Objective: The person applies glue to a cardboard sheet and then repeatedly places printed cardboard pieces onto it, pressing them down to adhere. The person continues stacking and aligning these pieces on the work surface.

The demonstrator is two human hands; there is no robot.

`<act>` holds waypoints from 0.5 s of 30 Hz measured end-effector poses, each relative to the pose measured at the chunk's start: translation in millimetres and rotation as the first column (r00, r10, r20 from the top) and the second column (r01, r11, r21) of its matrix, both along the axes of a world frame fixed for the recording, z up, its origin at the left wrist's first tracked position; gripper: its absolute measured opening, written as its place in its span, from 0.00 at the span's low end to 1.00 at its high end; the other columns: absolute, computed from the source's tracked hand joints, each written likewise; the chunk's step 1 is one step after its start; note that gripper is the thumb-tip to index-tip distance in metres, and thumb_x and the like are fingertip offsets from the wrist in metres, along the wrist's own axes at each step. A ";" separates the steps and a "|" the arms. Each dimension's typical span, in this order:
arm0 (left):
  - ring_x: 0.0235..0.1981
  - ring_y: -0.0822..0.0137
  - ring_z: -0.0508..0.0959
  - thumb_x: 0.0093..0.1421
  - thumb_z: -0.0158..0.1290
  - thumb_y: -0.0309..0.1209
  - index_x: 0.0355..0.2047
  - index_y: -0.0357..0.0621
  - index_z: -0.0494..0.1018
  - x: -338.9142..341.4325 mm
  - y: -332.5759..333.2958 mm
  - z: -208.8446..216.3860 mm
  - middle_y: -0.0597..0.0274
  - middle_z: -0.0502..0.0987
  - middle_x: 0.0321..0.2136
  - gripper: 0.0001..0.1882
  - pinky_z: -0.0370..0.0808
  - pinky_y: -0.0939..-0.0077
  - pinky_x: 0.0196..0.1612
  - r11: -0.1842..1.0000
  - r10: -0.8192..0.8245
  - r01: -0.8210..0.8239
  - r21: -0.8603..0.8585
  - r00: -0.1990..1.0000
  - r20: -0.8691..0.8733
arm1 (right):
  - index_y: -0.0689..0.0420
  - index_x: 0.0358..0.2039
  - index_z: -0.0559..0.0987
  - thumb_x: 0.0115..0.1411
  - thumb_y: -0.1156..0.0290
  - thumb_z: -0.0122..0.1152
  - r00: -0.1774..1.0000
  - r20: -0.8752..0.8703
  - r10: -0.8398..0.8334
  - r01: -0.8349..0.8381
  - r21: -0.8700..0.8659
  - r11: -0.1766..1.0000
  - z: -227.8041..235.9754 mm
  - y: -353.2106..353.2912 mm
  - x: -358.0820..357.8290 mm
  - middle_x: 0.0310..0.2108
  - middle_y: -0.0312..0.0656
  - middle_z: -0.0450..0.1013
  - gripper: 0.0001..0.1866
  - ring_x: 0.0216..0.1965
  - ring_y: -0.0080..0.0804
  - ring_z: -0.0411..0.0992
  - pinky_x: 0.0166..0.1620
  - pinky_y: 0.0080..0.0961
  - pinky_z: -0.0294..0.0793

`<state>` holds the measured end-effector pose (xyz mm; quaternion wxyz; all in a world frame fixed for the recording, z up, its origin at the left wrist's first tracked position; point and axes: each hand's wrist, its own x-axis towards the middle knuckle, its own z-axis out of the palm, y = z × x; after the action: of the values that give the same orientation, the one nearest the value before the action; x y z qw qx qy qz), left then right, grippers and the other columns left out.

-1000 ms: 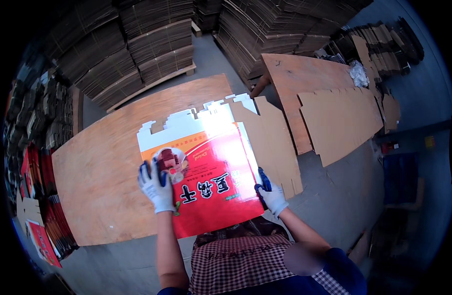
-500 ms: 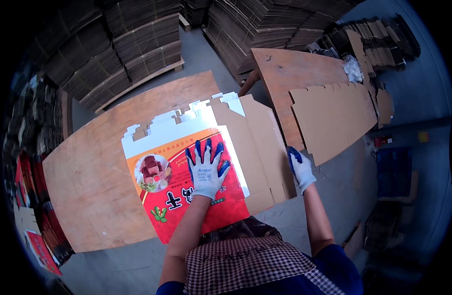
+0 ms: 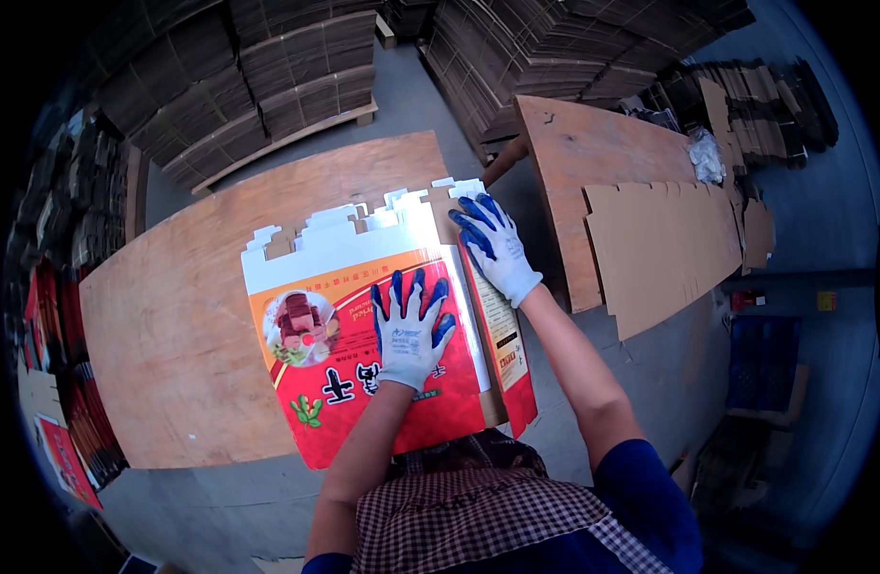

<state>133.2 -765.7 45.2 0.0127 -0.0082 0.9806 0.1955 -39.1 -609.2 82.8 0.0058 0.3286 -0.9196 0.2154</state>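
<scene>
A flat printed cardboard carton blank, red and orange with a food picture and white notched flaps along its far edge, lies on the wooden table. My left hand, in a white glove with blue fingers, rests flat on the red panel with its fingers spread. Gloved the same way, my right hand reaches over the far right part of the carton, fingers stretched out against a folded-up section. Below that hand, the section's printed red and cream side panel faces right. The fingers' undersides are hidden.
The wooden table extends left. At right, a second wooden table carries a plain brown cardboard sheet. Tall stacks of flat cardboard stand at the back, and more printed cartons lie at the left.
My right hand has moved up and left from the carton's right edge, and the brown right section has folded over, showing its printed outside. My left hand stays on the red panel.
</scene>
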 end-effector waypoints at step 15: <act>0.73 0.43 0.46 0.63 0.51 0.53 0.62 0.60 0.72 -1.8 -1.3 1.1 0.57 0.54 0.71 0.29 0.35 0.32 0.71 0.998 0.022 -0.022 0.063 1.000 0.001 | 0.44 0.54 0.78 0.64 0.59 0.56 0.994 -0.105 0.013 0.016 0.272 0.962 -21.9 -14.9 2.5 0.66 0.37 0.63 0.18 0.70 0.49 0.52 0.70 0.56 0.45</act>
<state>131.4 -767.0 46.3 0.0109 -0.0188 0.9738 0.2263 -36.5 -624.1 61.0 0.0095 0.3364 -0.9391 0.0690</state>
